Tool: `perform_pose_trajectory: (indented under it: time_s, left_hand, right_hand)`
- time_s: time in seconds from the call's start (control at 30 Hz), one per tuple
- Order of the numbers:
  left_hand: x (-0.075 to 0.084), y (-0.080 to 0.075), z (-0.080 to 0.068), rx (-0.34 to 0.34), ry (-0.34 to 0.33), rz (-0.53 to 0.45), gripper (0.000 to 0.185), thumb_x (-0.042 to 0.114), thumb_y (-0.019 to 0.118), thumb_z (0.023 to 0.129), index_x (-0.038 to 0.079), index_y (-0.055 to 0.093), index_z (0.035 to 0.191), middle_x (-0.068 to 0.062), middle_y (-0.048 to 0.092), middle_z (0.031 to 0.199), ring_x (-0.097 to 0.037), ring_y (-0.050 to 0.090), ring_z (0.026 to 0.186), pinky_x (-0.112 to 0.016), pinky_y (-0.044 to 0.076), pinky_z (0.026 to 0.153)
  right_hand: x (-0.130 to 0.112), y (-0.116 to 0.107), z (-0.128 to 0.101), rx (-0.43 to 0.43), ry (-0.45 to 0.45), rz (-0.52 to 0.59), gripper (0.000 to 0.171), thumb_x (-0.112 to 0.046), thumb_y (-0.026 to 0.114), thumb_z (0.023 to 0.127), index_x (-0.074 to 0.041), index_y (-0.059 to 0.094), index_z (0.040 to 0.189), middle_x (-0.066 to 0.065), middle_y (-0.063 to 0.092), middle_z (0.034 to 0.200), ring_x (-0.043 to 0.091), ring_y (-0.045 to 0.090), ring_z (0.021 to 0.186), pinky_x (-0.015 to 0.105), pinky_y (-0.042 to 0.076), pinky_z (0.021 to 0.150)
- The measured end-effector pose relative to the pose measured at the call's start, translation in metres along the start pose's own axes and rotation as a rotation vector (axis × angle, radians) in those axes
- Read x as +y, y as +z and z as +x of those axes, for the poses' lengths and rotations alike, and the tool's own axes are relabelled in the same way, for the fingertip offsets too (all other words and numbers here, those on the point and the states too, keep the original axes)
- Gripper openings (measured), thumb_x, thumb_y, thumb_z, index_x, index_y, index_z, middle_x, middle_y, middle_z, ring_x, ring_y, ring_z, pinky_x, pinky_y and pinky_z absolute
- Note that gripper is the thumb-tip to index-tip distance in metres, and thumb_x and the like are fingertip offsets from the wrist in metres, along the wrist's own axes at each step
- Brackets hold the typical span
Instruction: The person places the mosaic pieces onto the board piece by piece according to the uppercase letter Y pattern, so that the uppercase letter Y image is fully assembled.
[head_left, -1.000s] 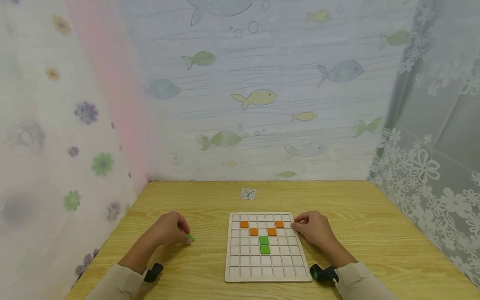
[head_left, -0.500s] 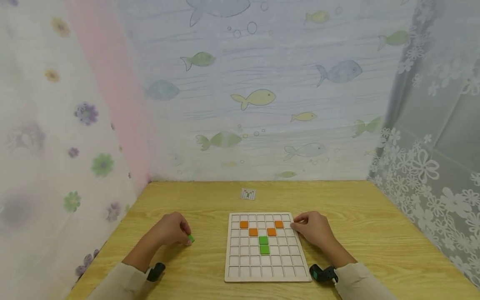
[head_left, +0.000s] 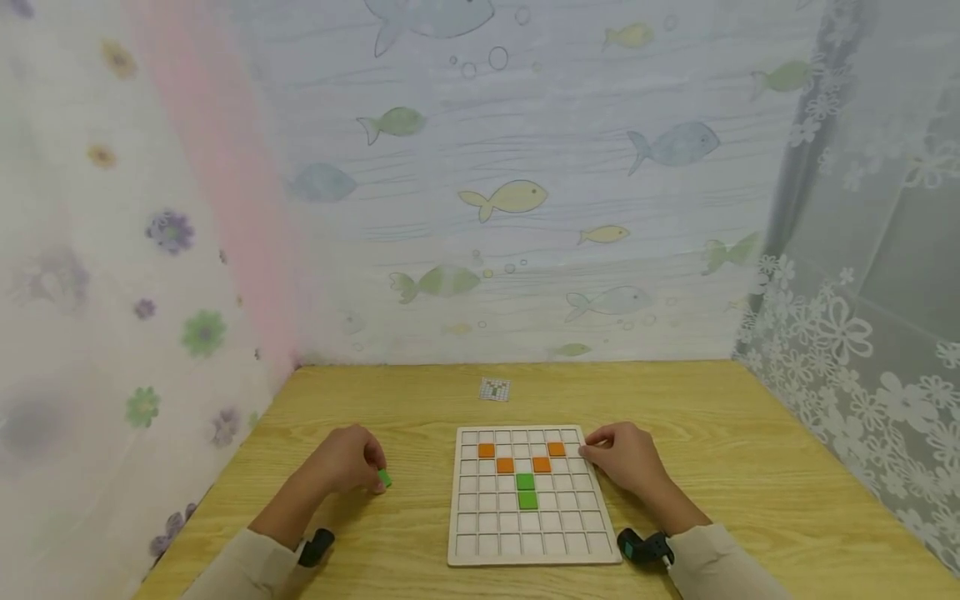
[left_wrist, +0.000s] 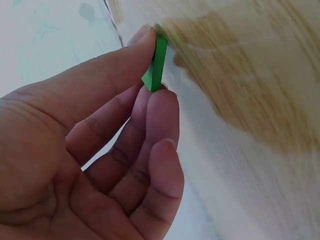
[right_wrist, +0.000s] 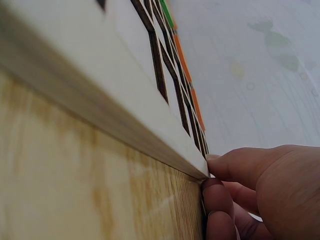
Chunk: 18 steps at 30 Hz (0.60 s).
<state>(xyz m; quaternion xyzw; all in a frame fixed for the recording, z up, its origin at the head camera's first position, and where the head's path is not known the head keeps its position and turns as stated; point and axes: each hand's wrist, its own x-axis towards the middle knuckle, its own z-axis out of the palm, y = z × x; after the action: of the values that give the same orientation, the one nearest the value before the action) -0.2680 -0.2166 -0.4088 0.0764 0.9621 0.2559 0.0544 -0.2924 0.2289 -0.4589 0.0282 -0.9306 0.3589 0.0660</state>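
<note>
Left of the board, my left hand (head_left: pixel 348 460) pinches a small green square tile (left_wrist: pixel 159 60) between thumb and fingertips, over the table. The tile is tilted, with its thin edge toward the left wrist camera. A pale wooden grid board (head_left: pixel 480 546) lies flat in front. Two green tiles (head_left: pixel 527 500) sit one behind the other in its middle column, and several orange tiles (head_left: pixel 542 465) spread outward behind them in a V. At the board's right edge, my right hand (head_left: pixel 628 457) grips the rim, thumb (right_wrist: pixel 235 162) on top and fingers against the side.
A small card (head_left: pixel 495 389) printed with a grid and a Y-shaped pattern lies behind the board. The wood-grain table (head_left: pixel 405 400) meets a fish-patterned curtain (head_left: pixel 525 275) at the back. Black wrist devices (head_left: pixel 647 548) are worn on both wrists.
My left hand has shifted slightly right with the green tile, and more of the tile's face shows. The right hand stays at the board's edge. The head view has shifted a little.
</note>
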Motion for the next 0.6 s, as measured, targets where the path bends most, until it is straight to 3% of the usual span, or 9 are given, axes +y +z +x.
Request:
perform_pose_trajectory:
  time_s: [0.37,0.6]
  left_hand:
    - [0.021,0.006,0.000,0.041,0.046,-0.015,0.022,0.014,0.093,0.075,0.017,0.071,0.076,0.005,0.066,0.076,-0.016,0.060,0.072,-0.034,0.051,0.065]
    - [0.043,0.008,0.006,0.018,0.074,-0.088,0.017,0.014,0.090,0.080,0.015,0.072,0.079,0.004,0.068,0.074,-0.015,0.064,0.067,-0.032,0.051,0.060]
  right_hand:
    - [-0.003,-0.001,0.000,-0.003,-0.004,-0.011,0.017,-0.029,0.080,0.091,-0.015,0.081,0.101,-0.002,0.074,0.091,0.013,0.064,0.078,0.038,0.053,0.069]
    - [-0.002,-0.002,-0.001,-0.004,-0.004,-0.011,0.018,-0.029,0.080,0.091,-0.014,0.081,0.101,-0.002,0.074,0.090,0.013,0.064,0.077,0.038,0.053,0.069]
